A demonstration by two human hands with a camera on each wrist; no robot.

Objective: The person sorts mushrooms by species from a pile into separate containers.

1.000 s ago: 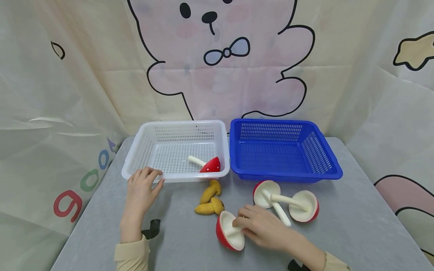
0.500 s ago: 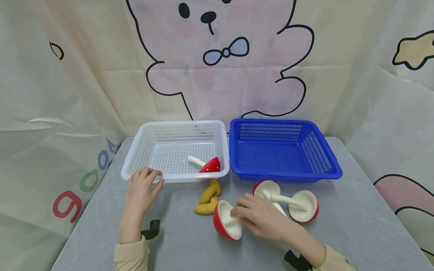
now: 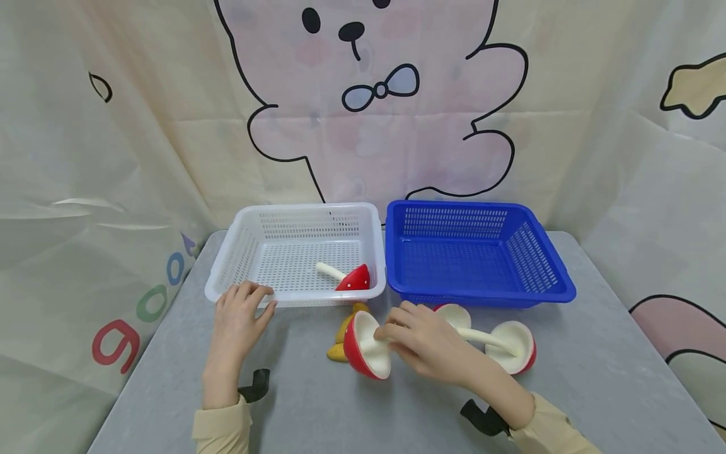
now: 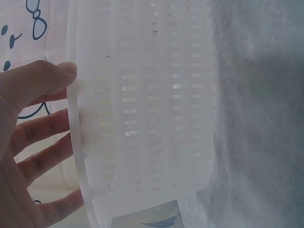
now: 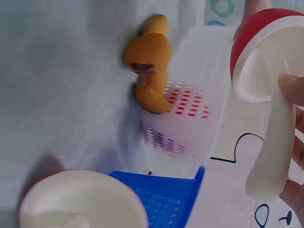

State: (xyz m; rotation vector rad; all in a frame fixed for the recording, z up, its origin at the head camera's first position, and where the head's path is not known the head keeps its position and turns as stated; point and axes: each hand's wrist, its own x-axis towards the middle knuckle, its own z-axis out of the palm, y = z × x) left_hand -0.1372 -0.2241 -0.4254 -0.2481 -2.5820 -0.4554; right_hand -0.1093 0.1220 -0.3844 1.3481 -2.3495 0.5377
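The table point(image 3: 306, 410) leaves room before the blue basket point(image 3: 482, 297) and white basket point(image 3: 306, 298), whose rims nearly meet. The left hand point(image 3: 241, 328) grips the white basket's near rim; the right hand point(image 3: 428, 347) pinches a mushroom point(image 3: 370, 350), its cap partly hiding yellow pieces point(image 3: 336, 352).

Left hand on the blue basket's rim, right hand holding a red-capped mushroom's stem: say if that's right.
Not blue: the left hand is on the rim of the white basket, as the head view shows. The right hand holds a red-capped toy mushroom by its stem.
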